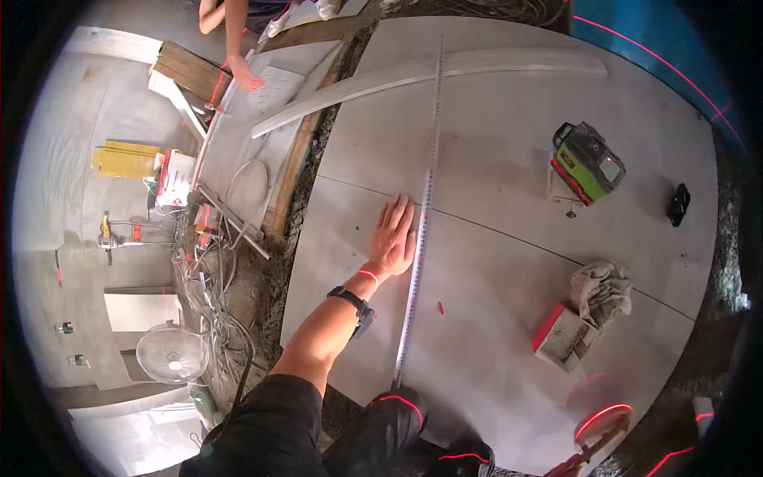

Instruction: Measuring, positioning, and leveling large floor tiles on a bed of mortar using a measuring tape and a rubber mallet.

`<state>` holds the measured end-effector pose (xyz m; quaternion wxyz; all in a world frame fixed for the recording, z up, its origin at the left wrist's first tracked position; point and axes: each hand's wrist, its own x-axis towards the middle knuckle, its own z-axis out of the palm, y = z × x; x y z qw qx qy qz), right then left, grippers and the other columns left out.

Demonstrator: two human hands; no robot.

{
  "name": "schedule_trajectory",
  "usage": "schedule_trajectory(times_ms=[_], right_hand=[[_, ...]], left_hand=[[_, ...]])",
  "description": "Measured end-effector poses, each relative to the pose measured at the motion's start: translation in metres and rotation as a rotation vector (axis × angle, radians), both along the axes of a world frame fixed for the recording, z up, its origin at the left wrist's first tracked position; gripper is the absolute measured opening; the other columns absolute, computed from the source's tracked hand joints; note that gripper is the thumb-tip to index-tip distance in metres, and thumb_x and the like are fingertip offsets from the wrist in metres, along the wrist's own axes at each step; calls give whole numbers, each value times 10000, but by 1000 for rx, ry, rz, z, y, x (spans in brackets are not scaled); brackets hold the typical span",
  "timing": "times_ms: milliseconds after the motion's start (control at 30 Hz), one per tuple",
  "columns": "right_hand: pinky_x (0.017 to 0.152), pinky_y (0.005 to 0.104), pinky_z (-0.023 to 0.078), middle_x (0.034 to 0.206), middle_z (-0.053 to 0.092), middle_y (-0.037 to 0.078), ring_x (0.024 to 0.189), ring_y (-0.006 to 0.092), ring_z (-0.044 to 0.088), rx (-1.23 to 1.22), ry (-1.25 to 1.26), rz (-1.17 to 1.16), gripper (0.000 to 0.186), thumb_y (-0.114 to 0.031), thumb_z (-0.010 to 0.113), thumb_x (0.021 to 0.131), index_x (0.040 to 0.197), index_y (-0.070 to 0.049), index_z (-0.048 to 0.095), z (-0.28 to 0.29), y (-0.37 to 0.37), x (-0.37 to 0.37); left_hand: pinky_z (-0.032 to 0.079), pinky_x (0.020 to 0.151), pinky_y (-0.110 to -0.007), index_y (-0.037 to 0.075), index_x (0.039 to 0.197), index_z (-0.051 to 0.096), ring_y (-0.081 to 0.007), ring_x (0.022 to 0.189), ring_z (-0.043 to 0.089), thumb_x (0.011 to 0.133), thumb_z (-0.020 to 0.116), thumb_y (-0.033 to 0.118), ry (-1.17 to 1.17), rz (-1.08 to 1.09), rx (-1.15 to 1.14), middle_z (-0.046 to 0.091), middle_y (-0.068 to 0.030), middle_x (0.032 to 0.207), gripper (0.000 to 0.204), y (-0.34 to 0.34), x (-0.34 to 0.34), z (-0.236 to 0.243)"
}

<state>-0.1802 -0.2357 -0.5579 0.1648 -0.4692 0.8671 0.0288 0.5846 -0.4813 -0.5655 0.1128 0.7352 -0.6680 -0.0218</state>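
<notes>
Tiled floor (509, 159): my left hand (393, 238) lies flat, fingers spread, gripping nothing, tape (420, 230) touching its right; next, I judge, marking along it

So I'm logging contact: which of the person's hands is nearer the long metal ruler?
Left. The left hand lies flat on the tile, touching the long metal ruler. The right hand isn't in view.

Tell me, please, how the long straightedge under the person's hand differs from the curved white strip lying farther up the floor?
The long straightedge runs lengthwise away from the person, thin, marked along its edge, with the left hand flat on the tile beside it. The curved white strip lies crosswise, wider, plain and bowed, with no hand on it. Both rest flat on the grey tiles.
</notes>
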Motion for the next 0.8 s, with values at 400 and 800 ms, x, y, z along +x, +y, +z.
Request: schedule_trajectory(times_ms=[400,800], right_hand=[[503,393,422,685,588,100,565,213,512,-223,-147,86,249,-209,499,987,963,-4,638,1,32,0],[304,394,379,479,429,66,340,210,491,-279,-297,75,304,-208,478,1013,785,-7,490,-24,13,15]], left_hand=[[281,1189,-526,-83,1400,432,-444,1422,324,908,528,111,19,-33,-115,377,-256,1502,538,-1,-15,-13],[369,1133,-511,-58,1333,534,-450,1349,419,963,635,242,190,245,-267,458,-261,1448,486,186,-61,-29]])
